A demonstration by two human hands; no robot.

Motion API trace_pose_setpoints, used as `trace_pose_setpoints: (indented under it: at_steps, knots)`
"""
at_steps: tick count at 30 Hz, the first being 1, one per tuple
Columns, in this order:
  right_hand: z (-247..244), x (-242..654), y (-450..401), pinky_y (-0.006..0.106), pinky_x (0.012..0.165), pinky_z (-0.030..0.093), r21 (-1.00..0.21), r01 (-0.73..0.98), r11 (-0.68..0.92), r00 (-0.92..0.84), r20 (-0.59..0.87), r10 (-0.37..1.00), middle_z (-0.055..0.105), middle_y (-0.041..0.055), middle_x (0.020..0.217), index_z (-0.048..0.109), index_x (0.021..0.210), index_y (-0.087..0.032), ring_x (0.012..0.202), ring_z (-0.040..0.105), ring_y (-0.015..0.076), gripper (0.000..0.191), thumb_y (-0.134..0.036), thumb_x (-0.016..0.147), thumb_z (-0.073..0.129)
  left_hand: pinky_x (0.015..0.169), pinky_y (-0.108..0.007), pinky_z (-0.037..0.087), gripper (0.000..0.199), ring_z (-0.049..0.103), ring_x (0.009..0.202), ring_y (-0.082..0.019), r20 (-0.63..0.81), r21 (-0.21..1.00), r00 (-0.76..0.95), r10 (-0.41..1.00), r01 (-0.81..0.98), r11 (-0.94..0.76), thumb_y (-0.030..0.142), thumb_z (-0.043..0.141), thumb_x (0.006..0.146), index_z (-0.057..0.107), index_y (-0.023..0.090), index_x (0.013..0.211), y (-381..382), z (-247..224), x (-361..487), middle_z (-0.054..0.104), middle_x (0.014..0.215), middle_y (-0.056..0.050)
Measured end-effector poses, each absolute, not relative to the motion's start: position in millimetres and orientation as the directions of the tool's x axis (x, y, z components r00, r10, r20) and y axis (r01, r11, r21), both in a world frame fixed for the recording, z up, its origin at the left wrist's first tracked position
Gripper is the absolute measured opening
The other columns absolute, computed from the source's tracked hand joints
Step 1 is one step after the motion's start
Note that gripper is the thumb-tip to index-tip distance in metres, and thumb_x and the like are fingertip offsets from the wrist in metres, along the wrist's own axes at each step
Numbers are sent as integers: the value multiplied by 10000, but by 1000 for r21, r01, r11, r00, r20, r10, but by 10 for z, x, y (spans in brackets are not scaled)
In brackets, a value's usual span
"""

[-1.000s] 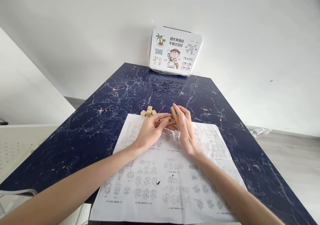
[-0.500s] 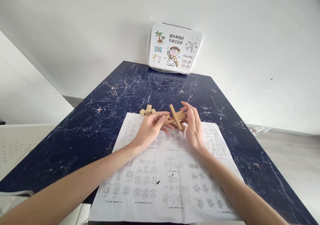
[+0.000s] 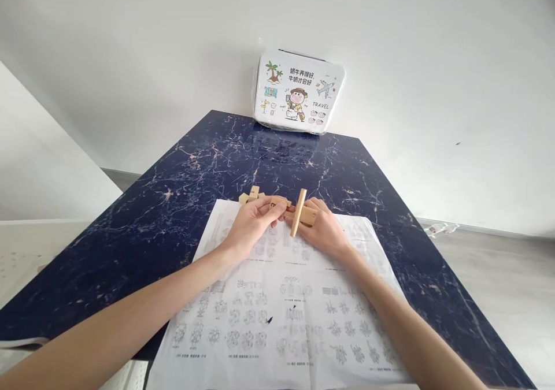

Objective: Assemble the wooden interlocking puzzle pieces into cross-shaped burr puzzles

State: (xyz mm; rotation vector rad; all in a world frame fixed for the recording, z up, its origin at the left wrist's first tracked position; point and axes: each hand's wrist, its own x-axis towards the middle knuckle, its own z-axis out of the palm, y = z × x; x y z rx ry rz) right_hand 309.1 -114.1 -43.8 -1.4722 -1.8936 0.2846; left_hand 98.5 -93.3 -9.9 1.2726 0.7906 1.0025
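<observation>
Here, a slim stick point(image 3: 298, 213) crosses tan wooden pieces point(image 3: 309, 215).

Homelike room: marbled table point(image 3: 203, 164), white wall point(image 3: 411, 72), cartoon-printed case point(image 3: 277, 104).

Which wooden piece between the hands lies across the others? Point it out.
The slim stick between the left hand and the right hand. It crosses the other wooden pieces, both ends jutting past them, while they run more sideways.
</observation>
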Motion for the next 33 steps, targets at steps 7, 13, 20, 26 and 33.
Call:
trace_pose_setpoints:
  at_steps: [7, 13, 20, 26, 33]
  knots:
    - [-378, 3082, -1152, 373, 735, 450, -639, 696, 328, -110, 357, 928, 657, 53, 847, 687, 866, -241, 802, 570, 234, 229, -439, 968, 631, 794, -337, 606, 271, 703, 848, -185, 105, 991, 458, 882, -119, -57, 479, 759, 930, 826, 232, 1018, -964, -84, 976, 804, 1023, -65]
    - [-245, 3093, -1164, 297, 514, 306, -951, 267, 157, 260, 228, 938, 476, -42, 641, 588, 930, -255, 540, 385, 136, 387, -629, 1020, 552, 895, -419, 653, 272, 765, 867, -221, 77, 993, 440, 895, -111, -31, 460, 771, 938, 781, 193, 990, -990, -48, 975, 799, 899, -70]
    - [-156, 3106, -1154, 284, 491, 280, -974, -149, 171, 225, 135, 965, 469, -31, 830, 614, 1122, -283, 560, 337, 111, 345, -591, 968, 637, 884, -403, 660, 243, 787, 930, -233, 225, 974, 407, 885, -58, -221, 398, 741, 970, 662, 169, 990, -1052, -58, 997, 774, 1052, -106]
    - [-42, 3061, -1220, 287, 477, 207, -971, -198, 136, 76, 123, 989, 328, -65, 718, 619, 1265, -301, 535, 191, 119, 414, -619, 1000, 607, 907, -393, 643, 200, 774, 952, -218, 358, 926, 330, 873, -2, -379, 373, 710, 996, 638, 187, 999, -986, -149, 1002, 747, 1054, -85]
    - [21, 2970, -1289, 286, 469, 200, -967, -254, 32, -110, 62, 992, 304, -71, 667, 603, 1335, -252, 527, 174, 127, 443, -550, 1007, 587, 873, -403, 634, 198, 743, 939, -214, 412, 890, 310, 857, 66, -452, 361, 683, 1005, 601, 195, 932, -924, -214, 992, 700, 1086, -96]
